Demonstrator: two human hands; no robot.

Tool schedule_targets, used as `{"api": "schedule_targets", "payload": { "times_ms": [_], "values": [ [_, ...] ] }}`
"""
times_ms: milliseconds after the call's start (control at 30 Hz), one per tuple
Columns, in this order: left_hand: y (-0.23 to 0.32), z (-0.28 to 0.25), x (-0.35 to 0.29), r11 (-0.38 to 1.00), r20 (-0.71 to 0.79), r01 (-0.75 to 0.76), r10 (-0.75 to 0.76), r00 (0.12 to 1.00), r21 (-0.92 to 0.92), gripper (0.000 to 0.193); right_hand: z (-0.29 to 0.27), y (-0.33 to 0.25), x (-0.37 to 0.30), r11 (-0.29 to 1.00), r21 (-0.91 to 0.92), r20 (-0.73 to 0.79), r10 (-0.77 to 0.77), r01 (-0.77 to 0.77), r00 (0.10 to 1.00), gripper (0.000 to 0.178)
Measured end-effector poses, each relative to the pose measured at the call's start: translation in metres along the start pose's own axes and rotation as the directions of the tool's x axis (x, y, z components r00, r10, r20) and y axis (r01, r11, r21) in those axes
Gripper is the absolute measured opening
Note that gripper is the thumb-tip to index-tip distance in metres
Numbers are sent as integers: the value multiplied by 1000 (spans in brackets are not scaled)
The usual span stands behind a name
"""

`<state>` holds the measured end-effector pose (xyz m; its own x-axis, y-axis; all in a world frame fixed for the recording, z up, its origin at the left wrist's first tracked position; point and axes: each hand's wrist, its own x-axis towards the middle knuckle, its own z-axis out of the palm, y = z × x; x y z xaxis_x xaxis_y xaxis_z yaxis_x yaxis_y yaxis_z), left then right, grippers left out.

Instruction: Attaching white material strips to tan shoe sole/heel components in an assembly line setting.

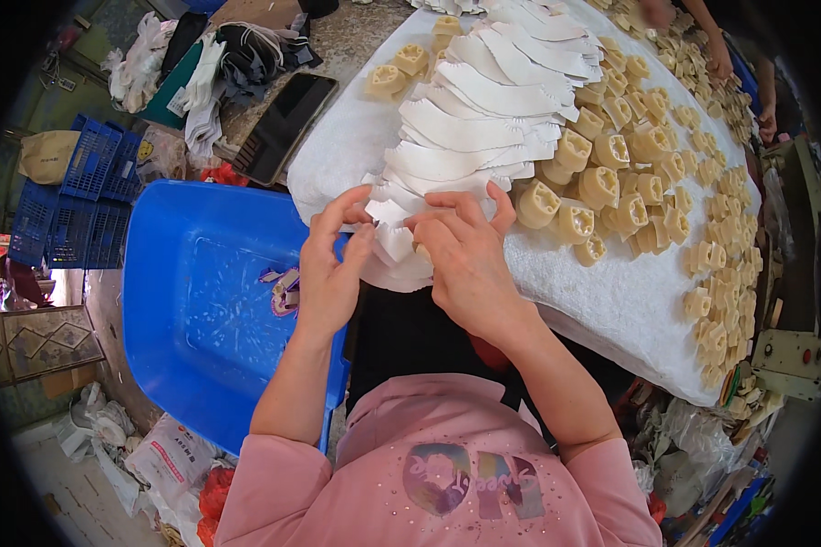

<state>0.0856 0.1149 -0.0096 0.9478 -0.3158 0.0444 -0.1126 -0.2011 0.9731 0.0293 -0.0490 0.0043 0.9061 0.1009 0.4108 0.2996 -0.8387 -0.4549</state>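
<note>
Wht piece [394, 241] btwn L grip [331, 264] & R grip [468, 253].

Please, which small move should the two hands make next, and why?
Perhaps the right hand could gently press the nearest white piece while the left hand steadies it, because its surface looks bent and fingers of both hands are already at it.

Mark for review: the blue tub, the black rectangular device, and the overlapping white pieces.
Blue tub [160, 301]: head view, left inner wall.
Black rectangular device [285, 128]: head view, middle of its face.
Overlapping white pieces [474, 128]: head view, a piece midway along the row.
</note>
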Motion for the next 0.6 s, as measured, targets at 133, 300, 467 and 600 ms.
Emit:
{"api": "schedule_targets", "payload": {
  "times_ms": [133, 300, 467, 600],
  "values": [
    [4, 2, 9, 963, 58, -213, 206, 977, 167, 35, -4, -1, -4, 999, 40, 34, 12, -14, 999, 39],
    [-1, 0, 7, 956, 45, -165, 158, 986, 243, 30, -4, 9, -11, 963, 268, -59, -1, 17, 998, 37],
    [1, 12, 6, 788, -15, -262, 325, 946, 557, 25, -13, 19, -45, 645, 765, -349, 408, 5, 844, 16],
    [-10, 15, 9, 761, 61, -353, 384, 921, 543, 26, -75, 33, -71, 637, 769, -470, 502, 57, 726, 21]
  ]
}}
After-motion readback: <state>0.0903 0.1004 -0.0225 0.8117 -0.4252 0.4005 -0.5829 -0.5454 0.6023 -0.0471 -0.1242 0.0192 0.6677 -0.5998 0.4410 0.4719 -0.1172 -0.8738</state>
